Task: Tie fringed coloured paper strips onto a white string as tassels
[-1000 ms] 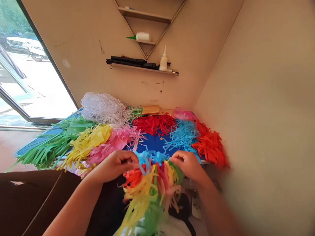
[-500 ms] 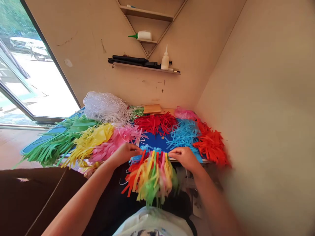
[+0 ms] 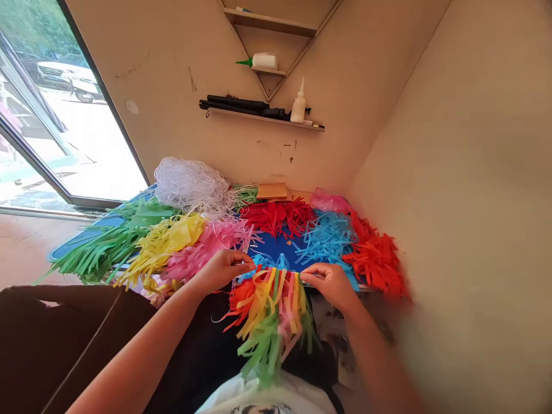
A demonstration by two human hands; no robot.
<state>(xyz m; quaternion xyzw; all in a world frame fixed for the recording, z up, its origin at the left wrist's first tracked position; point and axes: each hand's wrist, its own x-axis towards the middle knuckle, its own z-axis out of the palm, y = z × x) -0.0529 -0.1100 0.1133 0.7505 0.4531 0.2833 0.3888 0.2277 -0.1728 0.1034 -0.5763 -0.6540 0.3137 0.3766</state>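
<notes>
Your left hand and right hand, apart, pinch opposite ends of the multicoloured streamer fringe, hanging between them by the near edge of the bench.

Triangular shelf cut off at top, shirt print at bottom, green streamer tips blurred.

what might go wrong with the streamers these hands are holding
If the left hand or right hand loosened its fingertip pinch, the multicoloured streamers might sag or drop.

Their lower ends hang free, so strands could tangle.

The blue pile lies just beyond the right hand, which might brush it and drag strips loose.
</notes>
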